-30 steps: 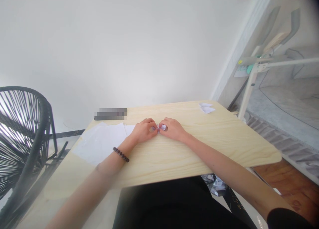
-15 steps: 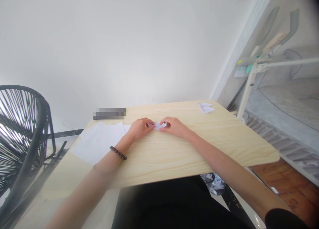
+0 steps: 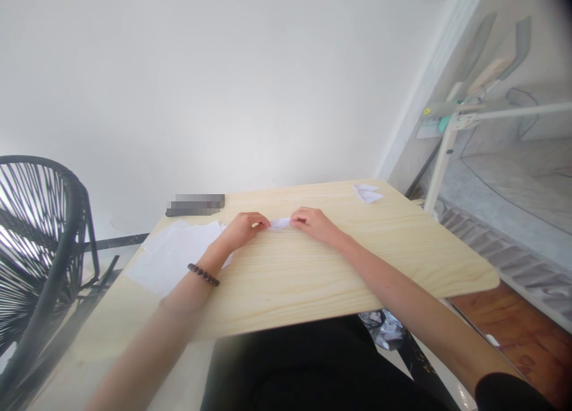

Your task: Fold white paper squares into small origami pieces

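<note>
Two ends pinched — our left hand [image 3: 243,228] and right hand [image 3: 313,222] hold one paper piece [image 3: 280,223] — long axis running crosswise between them.

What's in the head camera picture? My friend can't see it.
A person's left hand and right hand hold a small white paper between them at a pale table. Sheets lie on the left; folded paper lies toward the far right.

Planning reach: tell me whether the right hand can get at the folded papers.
Probably yes: only tabletop shows between the right hand and the folded papers, though it's holding one end of the white paper.
</note>
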Tool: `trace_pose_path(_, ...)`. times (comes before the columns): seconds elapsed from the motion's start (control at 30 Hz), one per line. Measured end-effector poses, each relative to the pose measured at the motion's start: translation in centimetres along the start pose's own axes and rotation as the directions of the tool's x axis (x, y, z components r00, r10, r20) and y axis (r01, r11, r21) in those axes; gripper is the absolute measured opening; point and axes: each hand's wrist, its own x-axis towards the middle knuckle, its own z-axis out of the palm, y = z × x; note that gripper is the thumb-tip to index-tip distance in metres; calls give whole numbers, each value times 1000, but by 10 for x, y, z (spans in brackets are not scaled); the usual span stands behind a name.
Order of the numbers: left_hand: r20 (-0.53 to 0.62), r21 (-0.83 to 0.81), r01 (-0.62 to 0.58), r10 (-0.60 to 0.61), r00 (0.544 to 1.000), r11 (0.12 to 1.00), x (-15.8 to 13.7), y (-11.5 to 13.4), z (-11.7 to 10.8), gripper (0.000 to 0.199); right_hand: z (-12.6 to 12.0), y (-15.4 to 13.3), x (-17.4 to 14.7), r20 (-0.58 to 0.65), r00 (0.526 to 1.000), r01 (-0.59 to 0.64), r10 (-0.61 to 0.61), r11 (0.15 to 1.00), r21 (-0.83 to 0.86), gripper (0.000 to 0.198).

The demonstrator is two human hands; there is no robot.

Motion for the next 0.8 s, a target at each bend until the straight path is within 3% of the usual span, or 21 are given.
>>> trace_pose_path(0.1, 35, 16, -72, 72, 997, 997, 0, 4, -4, 24, -1, -2, 0, -7, 1000, 19, -18, 999, 27, 18)
trace_pose_path(0.23, 50, 38, -106, 104, 993, 994, -1, 8, -7, 26, -2, -4, -2, -65, 996, -54, 57, 997, 52, 17)
trace_pose_path(0.33, 48, 31, -117, 116, 992, 993, -2, 9, -8, 26, -1, -7, -3, -37, 996, -77, 79, 996, 43, 17)
trace_pose_path(0.67, 49, 52, -119, 117, 992, 992, -1, 10, -6, 27, -3, -11, -1, 79, 994, 82, -75, 993, -89, 16)
trace_pose_path(0.8, 30, 98, -106, 104, 994, 990, -1, 11, -8, 27, -7, -8, 0, 150, 986, 93, -78, 991, -97, 15)
